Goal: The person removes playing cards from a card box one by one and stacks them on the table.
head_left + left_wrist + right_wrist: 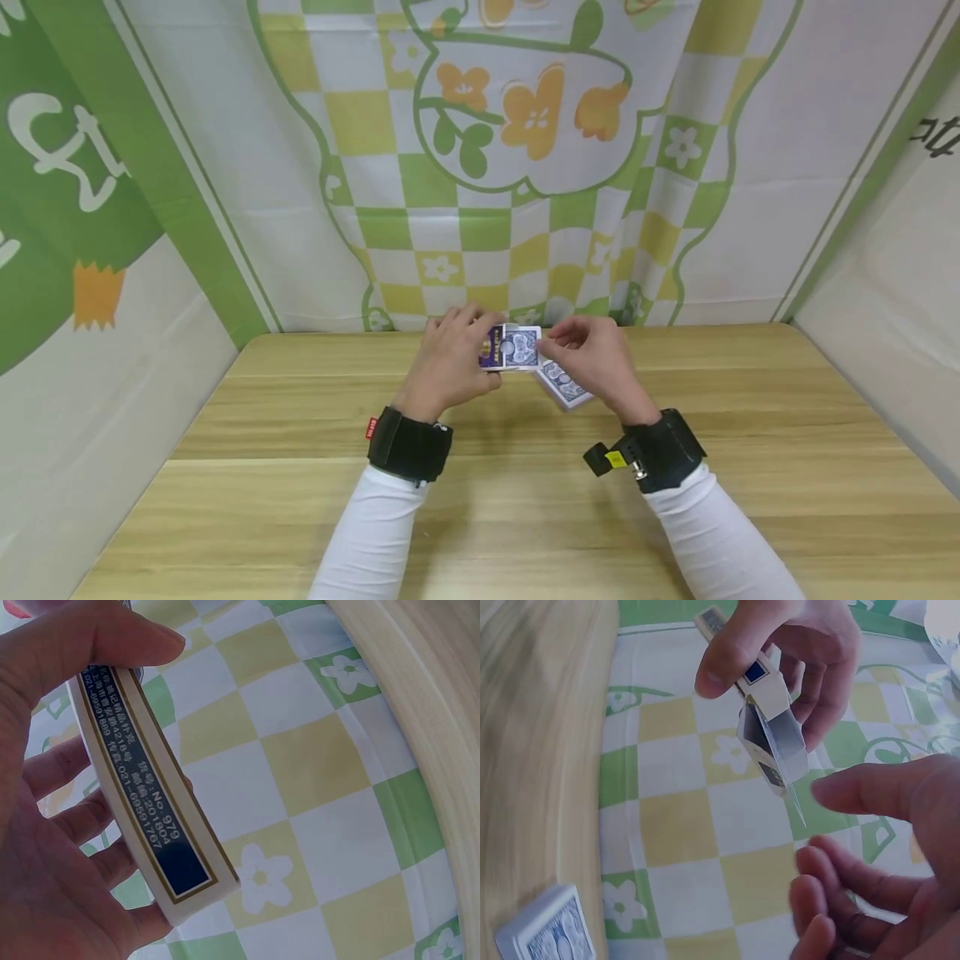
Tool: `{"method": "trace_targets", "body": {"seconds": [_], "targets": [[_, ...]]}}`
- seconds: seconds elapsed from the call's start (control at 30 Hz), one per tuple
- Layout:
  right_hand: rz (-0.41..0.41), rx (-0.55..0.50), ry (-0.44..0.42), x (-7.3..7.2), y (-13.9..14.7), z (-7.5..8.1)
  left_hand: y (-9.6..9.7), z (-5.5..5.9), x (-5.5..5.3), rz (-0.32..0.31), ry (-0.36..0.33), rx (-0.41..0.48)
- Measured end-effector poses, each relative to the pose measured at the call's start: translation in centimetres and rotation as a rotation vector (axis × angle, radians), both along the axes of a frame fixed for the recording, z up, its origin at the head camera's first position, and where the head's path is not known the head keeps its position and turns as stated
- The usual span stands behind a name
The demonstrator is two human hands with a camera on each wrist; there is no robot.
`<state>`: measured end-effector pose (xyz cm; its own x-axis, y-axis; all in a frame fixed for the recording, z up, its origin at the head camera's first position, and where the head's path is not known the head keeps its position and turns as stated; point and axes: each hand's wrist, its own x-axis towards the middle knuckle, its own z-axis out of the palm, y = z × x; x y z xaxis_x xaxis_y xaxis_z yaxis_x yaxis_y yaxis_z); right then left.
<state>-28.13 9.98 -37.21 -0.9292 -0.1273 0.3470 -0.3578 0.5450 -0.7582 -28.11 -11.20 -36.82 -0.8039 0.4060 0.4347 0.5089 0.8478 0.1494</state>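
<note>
My left hand [452,358] grips a playing card box [492,348], thumb on one side and fingers on the other. In the left wrist view the narrow printed side of the box [154,795] faces the camera. Its end flaps [789,739] stand open in the right wrist view, and a thin sheet or card [791,791] juts out between them. My right hand [596,354] is close to that end, its thumb apart from its bent fingers and a gap between them and the box. Below it, a deck of blue-backed playing cards [564,383] lies on the table, partly hidden by the hand.
The wooden table [517,517] reaches back to a hanging checkered cloth [480,225] just behind the hands. Printed cloth walls [97,400] stand on both sides. A black strap [411,446] is around each wrist, and the right one carries a small protruding black piece [597,459].
</note>
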Motion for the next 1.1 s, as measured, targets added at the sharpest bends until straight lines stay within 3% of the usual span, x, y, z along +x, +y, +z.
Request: {"method": "trace_targets", "body": {"seconds": [0.1,0.23,0.33,0.53,1.1], "targets": [[0.027,0.035,0.141,-0.3,0.1,0.2,0.0,0.1,-0.2,-0.006,0.008,0.007],[0.160,0.106,0.304,-0.7,0.2,0.6,0.0,0.5,-0.5,-0.011,0.020,0.009],[0.248,0.180,0.368,-0.8,0.2,0.7,0.0,0.7,-0.6,-0.009,0.021,-0.007],[0.326,0.267,0.380,-0.7,-0.1,0.4,0.0,0.7,-0.4,-0.004,0.011,-0.029],[0.321,0.291,0.353,-0.2,-0.2,-0.5,-0.1,0.0,0.0,-0.012,0.009,-0.010]]}}
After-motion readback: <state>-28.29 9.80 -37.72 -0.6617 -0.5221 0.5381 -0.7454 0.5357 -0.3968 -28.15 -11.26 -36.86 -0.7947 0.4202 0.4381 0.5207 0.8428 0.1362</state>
